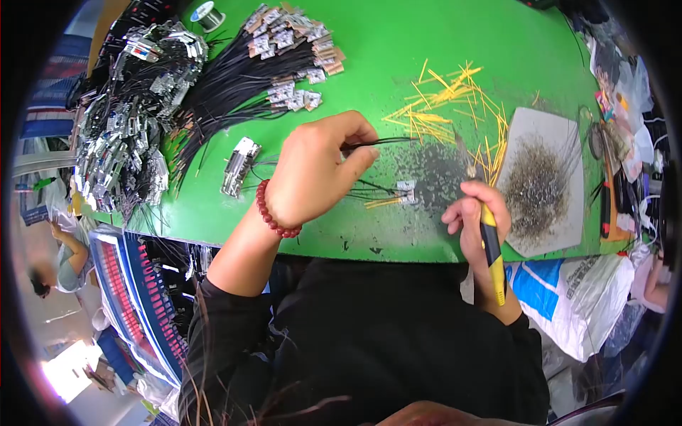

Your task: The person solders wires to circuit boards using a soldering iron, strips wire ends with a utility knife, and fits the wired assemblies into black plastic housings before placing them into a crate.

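Note:
My left hand (pixel 320 160), with a red bead bracelet on the wrist, is closed on a thin black wire (pixel 392 140) that sticks out to the right past its fingertips. In my right hand (pixel 479 216) is a soldering iron (pixel 491 245) with a yellow and black handle. Its tip points up and away from me, near some yellow tubes. Between the hands, a small silver connector (pixel 406 190) lies on the green table with black wires and yellow tubes at its left. A larger silver metal part (pixel 240 167) lies left of my left wrist.
Thin yellow tubes (pixel 433 121) are scattered ahead of my right hand. A grey board (pixel 526 128) with dark residue lies right. Black cables (pixel 238 74) with connectors, a heap of metal-ended cables (pixel 124 135) and a solder spool (pixel 207 15) occupy the left.

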Motion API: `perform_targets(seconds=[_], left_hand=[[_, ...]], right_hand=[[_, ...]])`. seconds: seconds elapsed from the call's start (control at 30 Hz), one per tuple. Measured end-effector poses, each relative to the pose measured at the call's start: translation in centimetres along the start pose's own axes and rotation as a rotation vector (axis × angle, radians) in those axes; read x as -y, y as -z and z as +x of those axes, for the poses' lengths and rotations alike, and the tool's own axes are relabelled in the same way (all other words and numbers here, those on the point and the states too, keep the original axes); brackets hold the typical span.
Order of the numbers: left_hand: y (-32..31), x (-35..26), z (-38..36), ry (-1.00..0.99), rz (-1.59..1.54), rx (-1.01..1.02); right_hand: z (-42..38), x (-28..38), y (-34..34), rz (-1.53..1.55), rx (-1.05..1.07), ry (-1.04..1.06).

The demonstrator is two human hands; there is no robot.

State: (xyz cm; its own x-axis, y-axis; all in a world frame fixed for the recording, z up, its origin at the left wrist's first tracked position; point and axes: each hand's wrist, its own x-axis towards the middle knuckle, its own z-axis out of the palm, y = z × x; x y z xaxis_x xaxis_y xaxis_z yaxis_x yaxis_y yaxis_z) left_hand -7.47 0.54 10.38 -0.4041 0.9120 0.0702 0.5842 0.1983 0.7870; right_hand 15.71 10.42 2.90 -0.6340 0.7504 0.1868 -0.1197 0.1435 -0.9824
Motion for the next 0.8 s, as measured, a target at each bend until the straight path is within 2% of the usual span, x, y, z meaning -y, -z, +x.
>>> perform_targets(seconds=[0.07, 0.1, 0.23, 0.27, 0.37, 0.53, 0.6, 0.67, 0.73, 0.8], left_hand=[[-0.7, -0.8, -0.4, -0.048, -0.101, 0.071], [-1.3, -0.8, -0.4, -0.091, -0.144, 0.031], [-2.5, -0.8, -0.7, -0.067, -0.166, 0.025], [-2.7, -0.8, -0.9, -0.058, -0.161, 0.023], [-2.9, -0.5, -1.3, -0.06, -0.157, 0.019], [-2.9, -0.1, -1.3, -0.09, -0.118, 0.046], [-2.8, -0.2, -1.3, 0.035, -0.258, 0.108], [-2.8, 0.5, -0.9, 0.062, -0.319, 0.161], [-2.1, 0.9, -0.5, 0.185, -0.397, 0.306], [-2.0, 1.4, -0.4, 0.23, -0.455, 0.344]], right_hand=[[0.8, 1.1, -0.2, 0.011, -0.004, 0.031], [1.4, 1.6, -0.4, 0.027, -0.006, 0.055], [3.3, 2.6, -2.5, 0.067, -0.073, 0.089], [3.6, 2.0, -2.0, -0.048, -0.04, 0.163], [4.5, 2.2, -3.3, -0.08, -0.013, 0.315], [4.5, 1.8, -4.2, -0.218, -0.022, 0.37], [4.6, 1.6, -4.3, -0.306, -0.022, 0.484], [4.6, 1.7, -4.3, -0.387, -0.003, 0.596], [4.1, 1.9, -4.4, -0.41, 0.008, 0.586], [3.6, 2.2, -4.1, -0.462, 0.089, 0.544]])
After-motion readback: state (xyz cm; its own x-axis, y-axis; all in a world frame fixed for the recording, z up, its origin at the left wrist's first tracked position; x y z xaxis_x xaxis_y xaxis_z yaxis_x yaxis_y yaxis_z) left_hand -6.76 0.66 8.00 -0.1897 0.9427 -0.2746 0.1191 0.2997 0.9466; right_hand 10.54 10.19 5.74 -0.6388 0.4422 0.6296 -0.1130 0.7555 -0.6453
